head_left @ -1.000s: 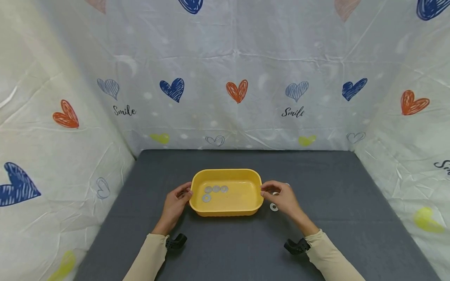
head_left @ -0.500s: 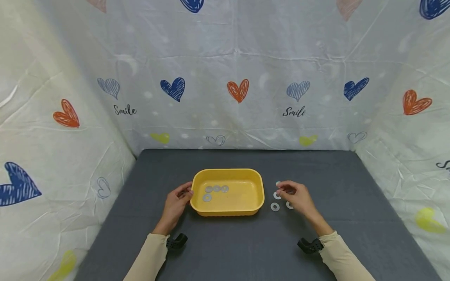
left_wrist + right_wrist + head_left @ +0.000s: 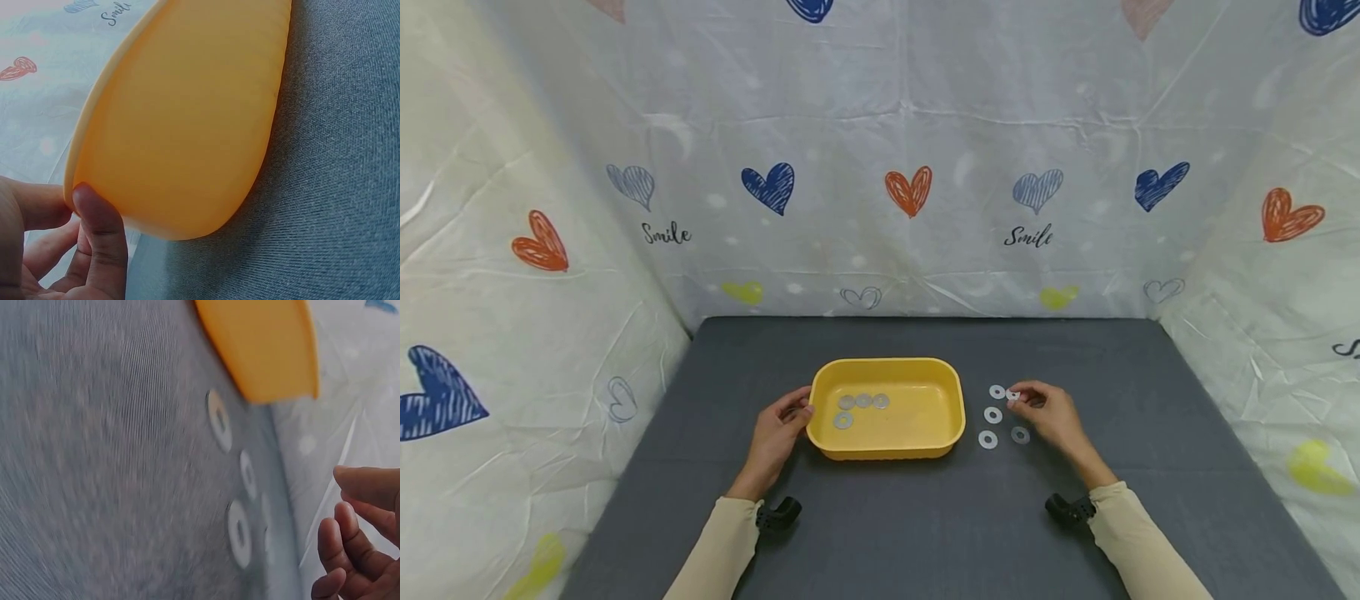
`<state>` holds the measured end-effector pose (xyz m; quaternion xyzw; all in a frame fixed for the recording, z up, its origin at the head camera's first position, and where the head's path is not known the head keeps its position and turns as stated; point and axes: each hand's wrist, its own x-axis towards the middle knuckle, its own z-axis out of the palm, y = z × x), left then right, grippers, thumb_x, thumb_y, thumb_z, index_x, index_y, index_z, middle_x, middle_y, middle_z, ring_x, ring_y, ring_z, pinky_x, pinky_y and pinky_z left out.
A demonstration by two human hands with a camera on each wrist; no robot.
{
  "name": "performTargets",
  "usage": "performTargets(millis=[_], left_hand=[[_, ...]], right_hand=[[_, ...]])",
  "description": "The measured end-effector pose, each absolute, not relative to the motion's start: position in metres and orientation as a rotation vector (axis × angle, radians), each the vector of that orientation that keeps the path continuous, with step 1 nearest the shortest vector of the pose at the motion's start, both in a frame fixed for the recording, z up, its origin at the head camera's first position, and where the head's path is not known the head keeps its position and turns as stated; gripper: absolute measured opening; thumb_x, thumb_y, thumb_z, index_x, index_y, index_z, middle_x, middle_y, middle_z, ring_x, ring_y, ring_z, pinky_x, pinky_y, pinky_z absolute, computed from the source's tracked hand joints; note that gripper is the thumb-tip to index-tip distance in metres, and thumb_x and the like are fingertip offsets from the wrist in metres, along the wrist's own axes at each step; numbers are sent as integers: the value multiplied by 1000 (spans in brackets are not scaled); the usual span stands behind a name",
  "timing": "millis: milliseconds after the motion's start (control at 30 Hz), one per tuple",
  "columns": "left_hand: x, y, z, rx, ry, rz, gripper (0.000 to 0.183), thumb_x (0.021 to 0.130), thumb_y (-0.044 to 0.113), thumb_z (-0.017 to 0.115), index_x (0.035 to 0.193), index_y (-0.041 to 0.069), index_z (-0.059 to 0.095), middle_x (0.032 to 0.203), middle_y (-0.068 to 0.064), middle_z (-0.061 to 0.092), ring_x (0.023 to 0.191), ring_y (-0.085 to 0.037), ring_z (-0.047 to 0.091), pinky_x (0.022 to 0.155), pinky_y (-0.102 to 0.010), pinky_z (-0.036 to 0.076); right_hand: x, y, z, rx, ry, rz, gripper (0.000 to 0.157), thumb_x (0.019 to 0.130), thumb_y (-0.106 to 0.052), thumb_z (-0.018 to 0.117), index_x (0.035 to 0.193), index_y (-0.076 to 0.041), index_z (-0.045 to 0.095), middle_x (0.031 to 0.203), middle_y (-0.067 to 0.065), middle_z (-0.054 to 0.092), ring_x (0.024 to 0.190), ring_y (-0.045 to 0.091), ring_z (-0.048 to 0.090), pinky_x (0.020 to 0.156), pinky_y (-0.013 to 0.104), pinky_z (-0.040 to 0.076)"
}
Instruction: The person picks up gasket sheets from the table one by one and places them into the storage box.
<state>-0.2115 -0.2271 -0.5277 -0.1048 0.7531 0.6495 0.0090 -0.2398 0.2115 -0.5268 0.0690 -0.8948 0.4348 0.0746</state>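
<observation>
My left hand [image 3: 780, 429] pinches the left rim of a yellow plastic tray [image 3: 880, 452]; in the left wrist view the thumb [image 3: 100, 228] presses the tray's outer side wall [image 3: 187, 125]. Several flat grey washers [image 3: 844, 421] lie inside, toward its left half. Right of the tray, more pale washers [image 3: 988, 439] are spread on the table. My right hand [image 3: 1054, 417] is over them, its fingertips right at a washer [image 3: 1012, 394] at the back and partly covering it. In the right wrist view the fingers [image 3: 365, 484] are loosely bent with no washer showing between them.
A dark grey cloth covers the table [image 3: 887, 533]. A white curtain [image 3: 850, 100] printed with hearts and "Smile" encloses the back and both sides. Each wrist wears a black camera band [image 3: 778, 515].
My right hand has let go of the tray's right rim and moved right, uncovering the washers on the table. My left hand has stayed on the tray, which has not moved.
</observation>
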Motion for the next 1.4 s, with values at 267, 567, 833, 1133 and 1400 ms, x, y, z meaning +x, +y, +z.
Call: performTargets(millis=[267, 567, 833, 1133, 1400], left_hand=[[-210, -224, -525, -320, 2378, 2027, 41, 97, 14, 62, 137, 9, 56, 117, -8, 54, 91, -8, 58, 69, -19, 51], [-211, -225, -524, -318, 2387, 2035, 40, 97, 12, 61, 136, 9, 57, 116, -8, 54, 95, -13, 58, 69, -19, 51], [-208, -226, -521, -240, 2366, 2055, 43, 98, 14, 61, 139, 8, 53, 122, -15, 53, 100, -19, 59, 70, -20, 52], [-208, -228, -524, -232, 2388, 2040, 41, 98, 13, 60, 139, 7, 54, 118, -12, 54, 100, -20, 60, 70, -21, 53], [-207, -228, -526, -238, 2410, 2017, 41, 98, 14, 60, 139, 9, 54, 118, -11, 55, 101, -21, 60, 70, -22, 54]], right_hand=[[-255, 224, -535, 102, -2736, 1275, 22, 84, -12, 77, 104, -5, 75, 80, 6, 65, 65, 6, 53, 57, 21, 41], [-269, 230, -539, 112, -2778, 1207, 24, 82, -16, 80, 103, -5, 77, 81, 7, 68, 67, 7, 54, 61, 23, 43], [-279, 231, -542, 88, -2840, 1220, 29, 84, -17, 78, 110, -4, 75, 85, 9, 67, 67, 12, 52, 61, 25, 42], [-279, 227, -543, 110, -2899, 1212, 31, 87, -15, 74, 116, -4, 73, 85, 10, 66, 65, 14, 50, 60, 27, 40], [-276, 227, -546, 76, -2884, 1219, 25, 85, -13, 76, 108, -3, 75, 83, 8, 64, 66, 13, 49, 61, 26, 39]])
